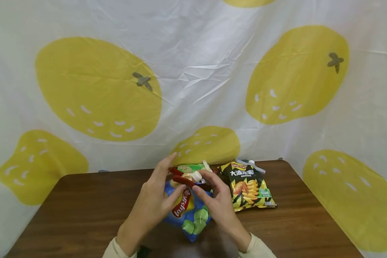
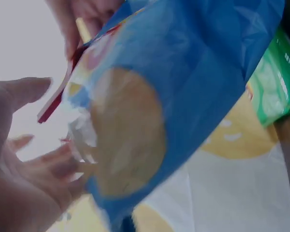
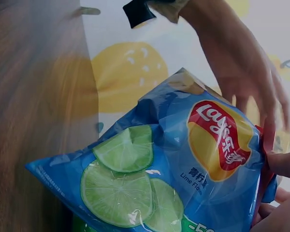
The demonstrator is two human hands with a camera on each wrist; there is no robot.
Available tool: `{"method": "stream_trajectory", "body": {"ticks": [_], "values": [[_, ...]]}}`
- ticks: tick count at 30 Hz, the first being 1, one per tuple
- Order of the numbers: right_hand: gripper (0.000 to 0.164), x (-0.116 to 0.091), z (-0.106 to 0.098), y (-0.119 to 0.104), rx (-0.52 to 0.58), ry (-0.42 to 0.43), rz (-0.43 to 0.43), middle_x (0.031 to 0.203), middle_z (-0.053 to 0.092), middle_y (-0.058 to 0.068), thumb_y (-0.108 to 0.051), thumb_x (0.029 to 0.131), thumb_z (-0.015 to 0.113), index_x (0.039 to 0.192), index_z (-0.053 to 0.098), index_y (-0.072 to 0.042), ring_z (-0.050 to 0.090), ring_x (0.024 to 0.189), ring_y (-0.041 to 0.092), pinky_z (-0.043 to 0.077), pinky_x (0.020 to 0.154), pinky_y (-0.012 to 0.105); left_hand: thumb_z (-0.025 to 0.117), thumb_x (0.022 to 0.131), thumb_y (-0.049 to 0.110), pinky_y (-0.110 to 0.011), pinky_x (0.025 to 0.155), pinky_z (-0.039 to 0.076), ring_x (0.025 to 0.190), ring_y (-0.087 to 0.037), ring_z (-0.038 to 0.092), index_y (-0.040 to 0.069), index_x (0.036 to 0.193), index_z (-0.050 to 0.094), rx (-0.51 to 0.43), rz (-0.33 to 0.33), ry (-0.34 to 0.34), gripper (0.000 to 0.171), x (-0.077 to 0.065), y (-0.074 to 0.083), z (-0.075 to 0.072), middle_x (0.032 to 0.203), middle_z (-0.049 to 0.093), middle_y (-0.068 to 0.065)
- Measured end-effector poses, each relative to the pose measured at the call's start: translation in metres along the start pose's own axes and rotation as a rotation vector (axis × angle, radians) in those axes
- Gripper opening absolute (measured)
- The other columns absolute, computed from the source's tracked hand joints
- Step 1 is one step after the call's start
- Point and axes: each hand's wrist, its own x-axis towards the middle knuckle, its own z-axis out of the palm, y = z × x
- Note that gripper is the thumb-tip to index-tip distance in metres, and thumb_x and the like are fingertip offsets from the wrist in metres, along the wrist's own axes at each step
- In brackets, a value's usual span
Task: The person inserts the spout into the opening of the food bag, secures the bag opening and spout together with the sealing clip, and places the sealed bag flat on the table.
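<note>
A blue bag of lime potato chips [image 3: 135, 150] hangs tilted between the two hands, its pointed corner down. A red bag clip [image 1: 184, 181] with a white cap [image 1: 196, 176] lies along the bag's gathered top edge. My right hand [image 1: 220, 204] pinches the clip and bag top, its thumb on the red bar in the right wrist view. My left hand [image 1: 148, 200] is at the clip's other end, thumb tip at the bar and index finger raised. In the left wrist view the left hand [image 2: 29, 169] has spread fingers; some are hidden behind the bag.
A black and yellow chip bag [image 1: 248, 188] lies at the right, a greyish clip [image 1: 251, 165] across its top. Behind the blue bag shows a green bag [image 1: 190, 167], partly hidden. The brown wooden table [image 1: 90, 211] ends at a fruit-print cloth [image 1: 200, 43].
</note>
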Motion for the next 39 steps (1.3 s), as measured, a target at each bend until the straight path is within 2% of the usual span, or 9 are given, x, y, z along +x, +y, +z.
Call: {"method": "stream_trajectory", "body": {"ticks": [5, 9, 12, 16, 20, 23, 29, 34, 39], "values": [[0.04, 0.001, -0.002, 0.001, 0.014, -0.008, 0.022, 0.12, 0.064, 0.016, 0.003, 0.089, 0.07, 0.127, 0.059, -0.001, 0.062, 0.109, 0.02, 0.05, 0.092, 0.028, 0.072, 0.093, 0.025, -0.036, 0.083, 0.056, 0.104, -0.014, 0.067, 0.008, 0.138, 0.053, -0.069, -0.051, -0.003, 0.051, 0.002, -0.004, -0.003, 0.116, 0.068, -0.001], [0.04, 0.0, -0.005, 0.002, -0.035, -0.074, 0.043, 0.125, 0.062, 0.014, -0.001, 0.091, 0.07, 0.129, 0.058, -0.005, 0.062, 0.109, 0.019, 0.051, 0.088, 0.029, 0.068, 0.095, 0.015, -0.033, 0.078, 0.057, 0.096, -0.011, 0.069, 0.007, 0.119, 0.063, -0.135, -0.045, -0.008, 0.026, 0.003, -0.005, 0.0, 0.103, 0.072, -0.002], [0.04, -0.002, -0.007, 0.002, -0.12, -0.139, 0.026, 0.13, 0.061, 0.009, -0.006, 0.093, 0.07, 0.131, 0.06, -0.013, 0.059, 0.117, 0.021, 0.05, 0.094, 0.031, 0.067, 0.095, 0.011, -0.028, 0.07, 0.057, 0.09, -0.011, 0.069, 0.007, 0.114, 0.065, -0.152, -0.036, -0.007, 0.019, 0.004, -0.004, 0.001, 0.098, 0.072, -0.001], [0.039, -0.004, -0.011, 0.002, -0.2, -0.172, -0.01, 0.131, 0.064, 0.003, -0.01, 0.092, 0.071, 0.13, 0.063, -0.015, 0.056, 0.124, 0.021, 0.048, 0.1, 0.033, 0.067, 0.096, 0.012, -0.026, 0.066, 0.055, 0.087, -0.009, 0.068, 0.007, 0.115, 0.066, -0.163, -0.047, -0.023, 0.02, 0.004, -0.002, 0.004, 0.096, 0.072, 0.0], [0.04, -0.005, -0.014, 0.003, -0.218, -0.19, -0.052, 0.126, 0.066, 0.003, -0.01, 0.089, 0.074, 0.128, 0.065, -0.013, 0.061, 0.117, 0.02, 0.052, 0.093, 0.033, 0.071, 0.093, 0.017, -0.027, 0.075, 0.056, 0.089, -0.006, 0.067, 0.007, 0.122, 0.064, -0.167, -0.086, -0.032, 0.032, 0.003, 0.001, 0.011, 0.1, 0.07, 0.003], [0.038, -0.004, -0.014, 0.004, -0.242, -0.205, -0.089, 0.124, 0.067, 0.002, -0.011, 0.089, 0.074, 0.126, 0.066, -0.015, 0.065, 0.111, 0.019, 0.054, 0.088, 0.032, 0.074, 0.092, 0.018, -0.026, 0.073, 0.056, 0.087, -0.004, 0.065, 0.008, 0.125, 0.062, -0.177, -0.109, -0.021, 0.037, 0.002, 0.003, 0.013, 0.101, 0.069, 0.003], [0.029, -0.002, -0.012, 0.005, -0.347, -0.198, -0.19, 0.118, 0.071, 0.003, -0.008, 0.094, 0.068, 0.123, 0.069, -0.011, 0.068, 0.107, 0.016, 0.055, 0.087, 0.03, 0.074, 0.09, 0.011, -0.024, 0.067, 0.054, 0.082, -0.004, 0.063, 0.011, 0.123, 0.062, -0.167, -0.106, -0.009, 0.035, 0.001, 0.002, 0.007, 0.099, 0.067, 0.003], [0.029, -0.001, -0.007, 0.005, -0.384, -0.185, -0.299, 0.116, 0.072, 0.007, -0.004, 0.092, 0.07, 0.121, 0.069, -0.007, 0.068, 0.106, 0.019, 0.055, 0.088, 0.031, 0.075, 0.089, 0.007, -0.025, 0.068, 0.055, 0.081, -0.005, 0.063, 0.009, 0.118, 0.062, -0.16, -0.086, -0.002, 0.032, 0.0, 0.002, 0.004, 0.095, 0.067, 0.003], [0.033, -0.003, -0.004, 0.004, -0.459, -0.13, -0.397, 0.115, 0.071, 0.008, 0.0, 0.088, 0.073, 0.12, 0.069, -0.006, 0.069, 0.102, 0.02, 0.054, 0.086, 0.027, 0.074, 0.089, 0.006, -0.027, 0.071, 0.054, 0.081, -0.007, 0.063, 0.006, 0.115, 0.062, -0.121, -0.045, 0.014, 0.029, 0.001, 0.003, 0.004, 0.093, 0.067, 0.002]]}}
